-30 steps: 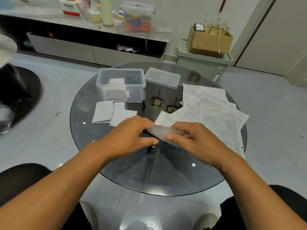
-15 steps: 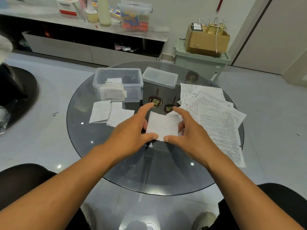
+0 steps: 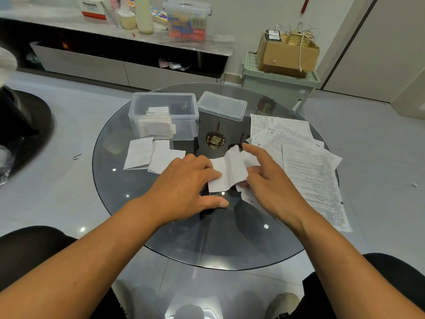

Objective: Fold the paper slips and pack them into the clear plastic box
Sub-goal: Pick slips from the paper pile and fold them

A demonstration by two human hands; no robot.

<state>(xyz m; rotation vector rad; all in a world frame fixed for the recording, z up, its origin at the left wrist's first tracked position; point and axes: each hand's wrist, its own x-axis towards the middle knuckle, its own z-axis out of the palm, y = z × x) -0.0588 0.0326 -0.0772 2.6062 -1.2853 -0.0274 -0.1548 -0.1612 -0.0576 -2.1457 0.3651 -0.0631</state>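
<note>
Seated at a round glass surface (image 3: 161, 231), mid-fold: left hand (image 3: 184, 183) spread flat with fingers pressing the near-left part of a white paper slip (image 3: 226, 172) down, thumb resting on the glass; right hand (image 3: 271, 180) beside it, fingers loosely curled at the slip's right edge, index finger lifted, whether actually pinching the paper not clear. Slip now partly opened, a raised crease running up its middle and its far corner lifted off the glass, where half a second ago it lay as a flat square framed by both hands, and a second ago was being pressed between them. Reads as a fold being reworked or a further fold begun, so this slip is not yet ready to pack. Clear plastic box (image 3: 163, 116) standing open at the far left of the surface, several folded slips already upright inside; its lid (image 3: 222, 105) just to the right. Two folded slips (image 3: 153, 155) waiting on the glass just in front of the box, unpacked. Stack of printed sheets (image 3: 308, 162) fanned out at the right, touching the right hand and crowding the working space. Nothing between the hands and the box except those two folded slips. Beyond, a low cabinet (image 3: 128, 67) with clutter and a cardboard box (image 3: 287, 54) on a green bin.
</note>
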